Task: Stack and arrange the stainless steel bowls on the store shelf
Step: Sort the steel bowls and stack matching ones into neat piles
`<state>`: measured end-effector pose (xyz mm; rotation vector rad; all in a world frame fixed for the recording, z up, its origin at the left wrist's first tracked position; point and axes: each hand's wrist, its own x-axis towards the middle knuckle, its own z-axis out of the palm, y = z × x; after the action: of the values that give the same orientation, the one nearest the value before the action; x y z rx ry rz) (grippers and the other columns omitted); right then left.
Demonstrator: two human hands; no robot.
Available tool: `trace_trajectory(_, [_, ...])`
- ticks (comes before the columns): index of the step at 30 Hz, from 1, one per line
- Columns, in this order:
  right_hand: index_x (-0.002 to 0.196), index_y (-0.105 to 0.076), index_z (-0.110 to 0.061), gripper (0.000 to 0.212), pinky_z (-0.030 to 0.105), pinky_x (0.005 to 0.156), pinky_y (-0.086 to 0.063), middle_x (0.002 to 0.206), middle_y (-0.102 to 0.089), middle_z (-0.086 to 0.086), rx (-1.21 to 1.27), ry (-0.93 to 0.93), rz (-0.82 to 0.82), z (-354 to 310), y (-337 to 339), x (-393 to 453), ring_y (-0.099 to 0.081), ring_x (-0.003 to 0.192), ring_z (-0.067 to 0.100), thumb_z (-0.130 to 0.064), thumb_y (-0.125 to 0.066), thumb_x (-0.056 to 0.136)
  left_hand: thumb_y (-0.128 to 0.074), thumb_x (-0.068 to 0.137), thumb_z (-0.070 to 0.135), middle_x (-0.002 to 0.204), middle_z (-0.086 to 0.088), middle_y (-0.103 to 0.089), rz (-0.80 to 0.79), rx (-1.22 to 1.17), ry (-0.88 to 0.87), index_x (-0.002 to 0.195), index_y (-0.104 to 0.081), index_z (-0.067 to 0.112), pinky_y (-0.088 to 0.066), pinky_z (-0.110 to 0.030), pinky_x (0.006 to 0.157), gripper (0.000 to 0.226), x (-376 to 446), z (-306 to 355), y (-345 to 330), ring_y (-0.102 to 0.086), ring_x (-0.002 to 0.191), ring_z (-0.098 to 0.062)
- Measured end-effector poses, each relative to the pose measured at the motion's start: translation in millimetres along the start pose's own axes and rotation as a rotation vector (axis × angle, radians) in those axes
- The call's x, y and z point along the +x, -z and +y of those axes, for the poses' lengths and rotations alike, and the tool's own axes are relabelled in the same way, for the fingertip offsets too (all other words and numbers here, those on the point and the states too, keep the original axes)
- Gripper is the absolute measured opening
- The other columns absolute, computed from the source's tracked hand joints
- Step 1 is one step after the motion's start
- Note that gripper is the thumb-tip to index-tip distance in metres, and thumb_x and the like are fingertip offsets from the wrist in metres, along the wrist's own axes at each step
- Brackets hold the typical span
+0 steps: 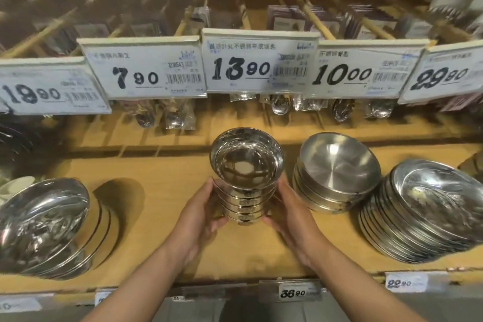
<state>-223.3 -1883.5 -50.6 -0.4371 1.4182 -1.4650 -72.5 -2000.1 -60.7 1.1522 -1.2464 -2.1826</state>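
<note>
A tall stack of small shiny steel bowls [245, 165] stands at the middle of the wooden shelf [162, 251]. My left hand [202, 213] grips its left side and my right hand [286, 213] grips its right side, fingers curled round the lower bowls. Just to the right leans a stack of wider brushed steel bowls [337, 170]. Further right lies a tilted stack of shallow steel plates [428, 212]. At the far left sits a large steel bowl stack [44, 225].
Price tags [240, 65] hang in a row above the shelf, with bagged spoons [281, 104] behind them. More price labels [298, 293] run along the shelf's front edge. Bare wood shows between the left bowls and the held stack.
</note>
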Motion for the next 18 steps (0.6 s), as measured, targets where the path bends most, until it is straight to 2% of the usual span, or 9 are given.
trace_trajectory(3, [0.127, -0.065, -0.044, 0.033, 0.050, 0.112, -0.044, 0.129, -0.069, -0.009, 0.016, -0.001, -0.002, -2, -5, 13, -0.059, 0.128, 0.013, -0.046, -0.040, 0.106, -0.036, 0.106, 0.048, 0.112, 0.002, -0.077, -0.005, 0.046, -0.020, 0.096, -0.076, 0.033, -0.055, -0.047, 0.099, 0.044, 8, 7, 9, -0.074, 0.100, -0.011])
trace_trajectory(7, [0.127, -0.066, -0.038, 0.034, 0.052, 0.110, -0.045, 0.128, -0.069, -0.008, 0.001, 0.030, -0.024, -6, -13, 25, -0.057, 0.128, 0.017, -0.047, -0.042, 0.105, -0.036, 0.105, 0.052, 0.114, 0.010, -0.077, 0.001, 0.062, -0.040, 0.098, -0.077, 0.040, -0.055, -0.047, 0.098, 0.043, 16, 15, 16, -0.071, 0.110, -0.010])
trace_trajectory(10, [0.127, -0.066, -0.036, 0.035, 0.053, 0.110, -0.045, 0.128, -0.069, -0.009, -0.007, 0.035, -0.037, -7, -17, 30, -0.058, 0.126, 0.014, -0.048, -0.043, 0.104, -0.037, 0.105, 0.053, 0.118, 0.013, -0.075, 0.015, 0.051, -0.049, 0.102, -0.077, 0.043, -0.050, -0.052, 0.104, 0.041, 20, 17, 20, -0.064, 0.122, -0.014])
trace_trajectory(13, [0.125, -0.066, -0.038, 0.034, 0.053, 0.109, -0.047, 0.127, -0.069, -0.012, -0.017, 0.032, -0.036, -9, -18, 32, -0.058, 0.125, 0.011, -0.048, -0.042, 0.105, -0.038, 0.105, 0.053, 0.121, 0.016, -0.074, 0.018, 0.029, -0.050, 0.107, -0.076, 0.045, -0.045, -0.056, 0.108, 0.038, 21, 17, 21, -0.057, 0.130, -0.015])
trace_trajectory(15, [0.121, -0.067, -0.046, 0.030, 0.053, 0.108, -0.047, 0.126, -0.068, -0.018, -0.011, 0.025, -0.031, -7, -16, 27, -0.057, 0.125, 0.006, -0.046, -0.041, 0.106, -0.039, 0.104, 0.053, 0.122, 0.017, -0.073, 0.035, 0.000, -0.040, 0.108, -0.076, 0.046, -0.045, -0.055, 0.109, 0.038, 16, 17, 20, -0.055, 0.132, -0.013])
trace_trajectory(17, [0.116, -0.066, -0.056, 0.028, 0.051, 0.109, -0.046, 0.131, -0.063, -0.025, 0.037, 0.004, 0.021, -1, -9, 16, -0.053, 0.126, 0.002, -0.043, -0.043, 0.106, -0.041, 0.104, 0.051, 0.130, 0.012, -0.071, 0.093, -0.051, -0.028, 0.123, -0.071, 0.042, -0.045, -0.053, 0.109, 0.037, 8, 13, 20, -0.054, 0.132, -0.011])
trace_trajectory(18, [0.122, -0.063, -0.054, 0.026, 0.049, 0.109, -0.047, 0.136, -0.059, -0.022, 0.081, -0.024, 0.062, 4, -3, 8, -0.051, 0.128, 0.004, -0.043, -0.047, 0.105, -0.043, 0.104, 0.049, 0.135, 0.008, -0.067, 0.151, -0.078, -0.013, 0.133, -0.064, 0.035, -0.046, -0.052, 0.110, 0.039, 2, 8, 21, -0.055, 0.131, -0.012])
